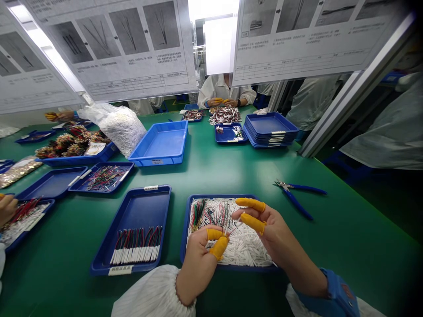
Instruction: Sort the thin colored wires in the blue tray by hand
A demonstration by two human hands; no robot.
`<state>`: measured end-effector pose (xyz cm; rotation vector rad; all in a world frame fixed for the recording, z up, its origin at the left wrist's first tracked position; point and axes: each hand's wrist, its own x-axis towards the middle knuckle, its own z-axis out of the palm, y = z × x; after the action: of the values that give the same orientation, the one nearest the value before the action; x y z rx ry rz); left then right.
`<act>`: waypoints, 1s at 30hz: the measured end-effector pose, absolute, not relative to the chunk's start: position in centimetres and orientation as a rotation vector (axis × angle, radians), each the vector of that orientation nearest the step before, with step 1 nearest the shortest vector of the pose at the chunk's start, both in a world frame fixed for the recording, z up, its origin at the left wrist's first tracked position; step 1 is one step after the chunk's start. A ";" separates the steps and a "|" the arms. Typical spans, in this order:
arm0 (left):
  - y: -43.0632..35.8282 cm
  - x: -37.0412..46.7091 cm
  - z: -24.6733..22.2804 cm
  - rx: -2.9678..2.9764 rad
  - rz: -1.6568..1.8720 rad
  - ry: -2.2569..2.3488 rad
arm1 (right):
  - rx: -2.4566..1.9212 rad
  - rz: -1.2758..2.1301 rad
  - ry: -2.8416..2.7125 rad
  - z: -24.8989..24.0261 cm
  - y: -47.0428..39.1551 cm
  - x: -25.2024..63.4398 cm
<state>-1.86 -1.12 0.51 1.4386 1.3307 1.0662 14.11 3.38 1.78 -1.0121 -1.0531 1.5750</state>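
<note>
Left hand (200,264) pinches wires (235,228); right hand (280,237) pinches a tube (241,219). Tubed wires (135,254) line up left; many tubes (249,246) lie loose.

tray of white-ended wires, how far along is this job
Looks done: white-ended wires rowed in their tray. In hand: thin wires pinched by the left hand, right hand close by. Seemingly left: loose wires and white tubes in the tray beneath.
</note>
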 end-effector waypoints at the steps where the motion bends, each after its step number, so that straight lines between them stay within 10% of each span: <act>1: -1.1 -1.9 0.6 1.441 1.059 1.333 | -1.012 1.572 -1.030 1.8 3.4 14.1; 30: -1.4 -1.6 0.9 1.588 0.945 1.298 | -0.906 1.429 -1.270 1.2 3.3 14.1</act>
<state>-1.61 -1.43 0.86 1.5875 1.2976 0.9454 14.14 3.33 1.25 -0.9056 -1.2700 1.4286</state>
